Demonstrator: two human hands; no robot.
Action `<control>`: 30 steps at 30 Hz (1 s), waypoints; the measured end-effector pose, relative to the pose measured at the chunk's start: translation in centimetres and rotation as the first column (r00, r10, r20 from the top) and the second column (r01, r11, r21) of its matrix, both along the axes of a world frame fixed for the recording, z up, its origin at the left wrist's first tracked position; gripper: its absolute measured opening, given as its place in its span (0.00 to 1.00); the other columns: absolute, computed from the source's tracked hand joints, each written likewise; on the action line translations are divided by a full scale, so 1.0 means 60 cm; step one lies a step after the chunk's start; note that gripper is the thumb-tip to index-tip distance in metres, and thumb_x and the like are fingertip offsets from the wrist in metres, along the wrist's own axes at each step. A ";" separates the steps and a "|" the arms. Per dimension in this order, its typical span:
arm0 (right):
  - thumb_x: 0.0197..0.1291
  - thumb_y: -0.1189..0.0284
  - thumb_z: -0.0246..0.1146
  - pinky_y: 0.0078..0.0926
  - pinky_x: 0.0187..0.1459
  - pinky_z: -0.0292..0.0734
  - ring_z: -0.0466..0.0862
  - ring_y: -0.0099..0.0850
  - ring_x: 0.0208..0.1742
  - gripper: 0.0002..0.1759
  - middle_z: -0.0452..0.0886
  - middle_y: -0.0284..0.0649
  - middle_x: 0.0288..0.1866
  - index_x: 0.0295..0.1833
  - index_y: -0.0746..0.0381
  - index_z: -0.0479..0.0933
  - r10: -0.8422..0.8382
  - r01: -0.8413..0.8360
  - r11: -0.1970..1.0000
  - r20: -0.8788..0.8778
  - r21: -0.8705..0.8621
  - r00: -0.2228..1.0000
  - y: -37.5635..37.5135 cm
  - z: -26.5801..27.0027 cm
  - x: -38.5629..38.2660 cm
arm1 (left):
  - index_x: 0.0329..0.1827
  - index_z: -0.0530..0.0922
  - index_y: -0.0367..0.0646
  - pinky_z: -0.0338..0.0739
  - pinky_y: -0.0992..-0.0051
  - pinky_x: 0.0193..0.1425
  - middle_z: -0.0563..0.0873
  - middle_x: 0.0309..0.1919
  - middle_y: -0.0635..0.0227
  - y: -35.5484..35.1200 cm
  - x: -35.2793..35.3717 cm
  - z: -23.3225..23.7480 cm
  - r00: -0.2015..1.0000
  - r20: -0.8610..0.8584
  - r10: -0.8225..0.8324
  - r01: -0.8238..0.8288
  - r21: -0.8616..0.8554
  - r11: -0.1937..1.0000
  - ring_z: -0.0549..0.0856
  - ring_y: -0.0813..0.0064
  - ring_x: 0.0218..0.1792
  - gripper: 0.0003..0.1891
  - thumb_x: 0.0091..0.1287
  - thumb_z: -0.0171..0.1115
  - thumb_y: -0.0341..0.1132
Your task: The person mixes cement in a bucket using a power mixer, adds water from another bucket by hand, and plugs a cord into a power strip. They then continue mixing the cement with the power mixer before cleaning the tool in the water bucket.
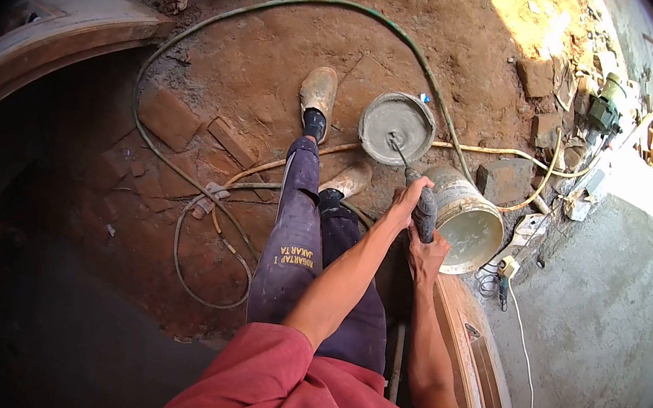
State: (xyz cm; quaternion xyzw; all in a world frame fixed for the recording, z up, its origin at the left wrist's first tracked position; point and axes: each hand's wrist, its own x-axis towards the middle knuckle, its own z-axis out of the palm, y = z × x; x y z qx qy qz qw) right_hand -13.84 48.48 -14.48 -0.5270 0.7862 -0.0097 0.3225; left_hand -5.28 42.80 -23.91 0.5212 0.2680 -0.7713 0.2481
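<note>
Both my hands are closed on a dark, dusty power drill (425,214). My left hand (409,198) wraps round its front part, and my right hand (426,257) grips the rear, lower in the view. From the drill a thin mixing rod (400,154) reaches down into a bucket (363,131) of wet grey mortar (409,124). The rod's lower end is hidden in the mix, which shows a ring around it. Beside the bucket, a second, pale bucket (459,189) lies tipped with its mouth towards me, its inside coated with whitish residue.
A green hose (286,1) loops over the dirt floor around my feet, with a yellow hose (504,152) crossing it. Bricks (166,117) lie at left and right. A power strip (509,266) with cables, a green pump (605,112) and a curved wooden frame (461,335) are at right.
</note>
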 end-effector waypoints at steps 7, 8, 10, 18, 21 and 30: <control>0.57 0.58 0.75 0.41 0.32 0.76 0.84 0.54 0.27 0.23 0.81 0.58 0.24 0.36 0.72 0.83 -0.046 0.045 0.999 0.034 0.027 0.998 -0.005 0.004 0.020 | 0.32 0.77 0.40 0.76 0.59 0.28 0.80 0.25 0.63 0.009 0.009 -0.010 1.000 -0.002 0.028 -0.028 -0.011 1.000 0.81 0.65 0.23 0.20 0.49 0.71 0.47; 0.57 0.58 0.75 0.41 0.32 0.76 0.84 0.53 0.26 0.23 0.81 0.58 0.24 0.36 0.72 0.83 -0.031 0.030 0.999 0.021 0.030 0.999 -0.006 0.005 0.022 | 0.32 0.77 0.40 0.76 0.59 0.28 0.80 0.25 0.63 0.009 0.011 -0.010 1.000 -0.003 0.028 -0.028 -0.009 1.000 0.81 0.65 0.23 0.20 0.49 0.71 0.47; 0.57 0.59 0.75 0.41 0.31 0.76 0.84 0.51 0.25 0.23 0.81 0.58 0.23 0.35 0.72 0.83 -0.044 0.044 0.999 0.045 0.000 0.998 -0.004 0.002 0.023 | 0.32 0.77 0.40 0.76 0.60 0.28 0.80 0.26 0.64 0.006 0.017 -0.012 1.000 -0.023 0.012 -0.011 0.006 1.000 0.80 0.65 0.23 0.19 0.50 0.71 0.47; 0.59 0.55 0.74 0.41 0.34 0.77 0.85 0.51 0.28 0.25 0.83 0.57 0.26 0.38 0.71 0.83 -0.075 0.075 0.997 0.072 0.015 0.995 -0.022 0.008 0.048 | 0.31 0.76 0.40 0.75 0.59 0.30 0.80 0.27 0.63 -0.003 0.028 -0.034 1.000 -0.021 0.004 -0.005 -0.036 0.999 0.80 0.65 0.25 0.19 0.50 0.71 0.46; 0.58 0.60 0.74 0.38 0.31 0.76 0.79 0.44 0.21 0.21 0.80 0.56 0.22 0.35 0.71 0.83 -0.036 0.039 0.998 0.067 -0.041 0.997 -0.025 0.003 0.054 | 0.31 0.76 0.40 0.74 0.60 0.31 0.80 0.27 0.64 -0.019 0.046 -0.012 1.000 -0.004 -0.002 0.002 -0.045 0.999 0.80 0.66 0.26 0.19 0.50 0.71 0.46; 0.59 0.53 0.73 0.41 0.34 0.76 0.84 0.52 0.27 0.27 0.83 0.55 0.25 0.36 0.72 0.83 -0.076 0.077 0.996 0.033 -0.035 0.997 -0.047 0.001 0.060 | 0.32 0.76 0.38 0.74 0.61 0.33 0.80 0.27 0.65 -0.048 0.048 -0.017 0.999 0.038 -0.023 0.028 -0.135 0.990 0.80 0.67 0.27 0.19 0.50 0.71 0.45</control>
